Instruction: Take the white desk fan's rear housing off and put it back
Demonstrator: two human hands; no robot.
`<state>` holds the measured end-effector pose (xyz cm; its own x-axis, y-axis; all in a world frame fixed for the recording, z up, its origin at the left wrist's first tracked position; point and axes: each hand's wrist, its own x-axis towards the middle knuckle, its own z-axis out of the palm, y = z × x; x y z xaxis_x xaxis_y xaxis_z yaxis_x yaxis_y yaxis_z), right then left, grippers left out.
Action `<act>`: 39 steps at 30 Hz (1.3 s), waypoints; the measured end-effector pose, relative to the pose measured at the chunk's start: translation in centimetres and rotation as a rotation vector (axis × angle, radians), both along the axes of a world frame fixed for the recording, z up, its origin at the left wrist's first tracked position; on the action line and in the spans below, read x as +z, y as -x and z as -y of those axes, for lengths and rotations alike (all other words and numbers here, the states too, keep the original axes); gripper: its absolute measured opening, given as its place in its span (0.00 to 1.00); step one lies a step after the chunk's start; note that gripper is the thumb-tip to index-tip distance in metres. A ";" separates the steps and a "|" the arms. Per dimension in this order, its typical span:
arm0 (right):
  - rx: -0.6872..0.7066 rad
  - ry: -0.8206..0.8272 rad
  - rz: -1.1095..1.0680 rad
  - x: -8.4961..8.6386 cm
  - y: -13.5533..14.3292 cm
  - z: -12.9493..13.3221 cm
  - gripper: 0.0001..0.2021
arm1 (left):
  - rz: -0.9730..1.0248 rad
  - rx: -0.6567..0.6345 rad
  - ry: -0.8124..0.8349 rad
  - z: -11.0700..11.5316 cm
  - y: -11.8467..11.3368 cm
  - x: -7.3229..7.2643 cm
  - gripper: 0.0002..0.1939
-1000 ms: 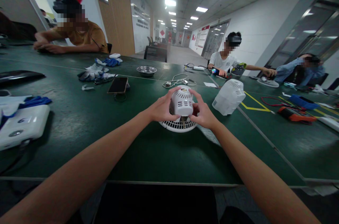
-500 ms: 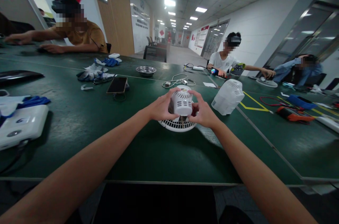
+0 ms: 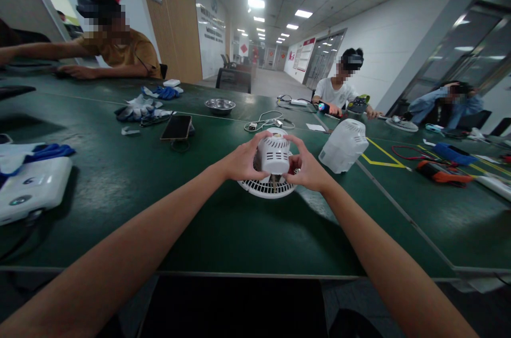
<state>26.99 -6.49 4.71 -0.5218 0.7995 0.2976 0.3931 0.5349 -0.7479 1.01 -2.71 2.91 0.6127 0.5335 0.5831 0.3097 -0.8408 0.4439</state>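
Observation:
Both my hands grip a white slotted motor cover (image 3: 275,154) from its two sides, over a round fan grille (image 3: 269,189) that lies on the green table. My left hand (image 3: 247,159) is wrapped against the cover's left side, thumb low and fingers at the top. My right hand (image 3: 307,165) holds the right side, index finger on top and the other fingers curled lower down. What lies between the cover and the grille is partly hidden by my hands. Right of my right hand stands a translucent white plastic housing (image 3: 343,147), tilted.
Ahead lie a white cable (image 3: 275,121) and a metal bowl (image 3: 220,106). To the left are a phone (image 3: 176,128), gloves (image 3: 141,109) and a white device (image 3: 34,186). An orange multimeter (image 3: 443,172) lies at right. Several people sit around the table (image 3: 255,242).
My hands and the motor cover stay practically still. The person at left has stretched an arm further left, and a dark object there has shifted left. A co-worker at right has drawn an arm in.

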 end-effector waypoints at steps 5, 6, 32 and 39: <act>-0.022 0.025 -0.005 0.2 0.1 0.3 0.49 | -0.007 0.008 -0.001 0.3 -0.1 0.2 0.53; -0.025 0.026 -0.004 0.3 0.2 0.3 0.49 | -0.011 0.009 0.002 0.3 -0.1 0.2 0.53; -0.291 -0.439 0.146 -0.8 0.9 -0.5 0.50 | -0.022 0.342 0.001 0.3 -0.6 -0.2 0.55; -0.388 -0.374 0.107 -0.8 0.2 -1.2 0.49 | -0.103 0.350 -0.029 0.2 -0.6 -0.4 0.44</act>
<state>26.77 -5.27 3.91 -0.2528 0.7892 0.5597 0.6781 0.5572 -0.4794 1.63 -2.96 2.46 0.4524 0.7052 0.5459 0.6227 -0.6880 0.3728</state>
